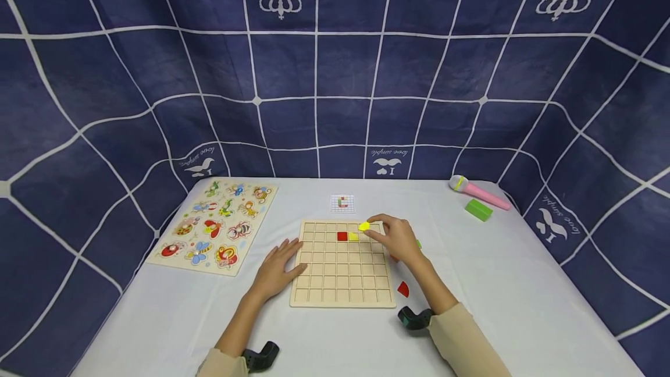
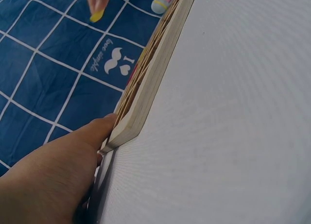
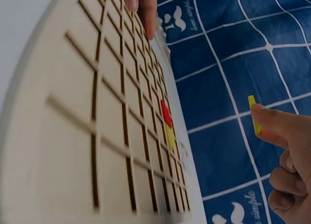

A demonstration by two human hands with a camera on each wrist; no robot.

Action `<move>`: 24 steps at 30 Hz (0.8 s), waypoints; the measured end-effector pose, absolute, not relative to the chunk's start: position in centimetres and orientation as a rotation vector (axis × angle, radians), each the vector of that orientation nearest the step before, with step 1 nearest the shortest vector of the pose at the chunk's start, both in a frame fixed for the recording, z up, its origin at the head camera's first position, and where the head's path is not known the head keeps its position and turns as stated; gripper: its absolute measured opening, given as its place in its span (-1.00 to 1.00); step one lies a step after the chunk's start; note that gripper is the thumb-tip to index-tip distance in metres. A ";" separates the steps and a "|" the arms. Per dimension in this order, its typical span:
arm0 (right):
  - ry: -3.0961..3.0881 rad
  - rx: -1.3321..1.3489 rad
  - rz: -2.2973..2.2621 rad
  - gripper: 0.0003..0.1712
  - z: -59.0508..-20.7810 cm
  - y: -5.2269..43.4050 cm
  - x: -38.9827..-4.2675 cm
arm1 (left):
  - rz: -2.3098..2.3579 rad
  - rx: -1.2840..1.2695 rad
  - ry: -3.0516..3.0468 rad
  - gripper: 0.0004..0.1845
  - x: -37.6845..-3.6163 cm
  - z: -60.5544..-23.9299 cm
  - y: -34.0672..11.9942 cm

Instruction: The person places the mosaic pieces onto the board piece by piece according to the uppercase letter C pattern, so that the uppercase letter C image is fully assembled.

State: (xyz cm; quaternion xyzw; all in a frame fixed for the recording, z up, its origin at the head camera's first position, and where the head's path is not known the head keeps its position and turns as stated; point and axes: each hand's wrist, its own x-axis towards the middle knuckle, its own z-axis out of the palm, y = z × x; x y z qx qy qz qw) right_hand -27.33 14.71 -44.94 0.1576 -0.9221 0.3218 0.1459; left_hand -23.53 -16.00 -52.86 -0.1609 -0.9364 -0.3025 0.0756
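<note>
- Your right hand (image 1: 400, 239) pinches a small yellow wooden tile (image 1: 363, 226), hovering over the gridded wooden board's (image 1: 342, 290) top row, just beyond the placed tiles.
- Your left hand (image 1: 277, 269), fingers flat, steadies the board's left edge.

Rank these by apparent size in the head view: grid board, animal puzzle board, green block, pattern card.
1. Grid board and animal puzzle board: similar, too close to rank.
2. Green block and pattern card: also alike.

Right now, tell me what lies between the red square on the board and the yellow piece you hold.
One yellow square sits right of the red square, below the held yellow piece; head view.
</note>
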 end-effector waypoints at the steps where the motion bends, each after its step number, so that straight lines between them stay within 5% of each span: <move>1: -2.654 0.465 0.936 -0.64 -44.9 14.1 -27.7 | -0.906 -0.483 -2.806 -0.33 -23.5 -52.9 -16.0; 24: -2.802 0.582 0.969 -0.66 -49.5 7.7 -31.2 | -0.909 -0.493 -2.812 -0.33 -23.5 -52.7 -16.1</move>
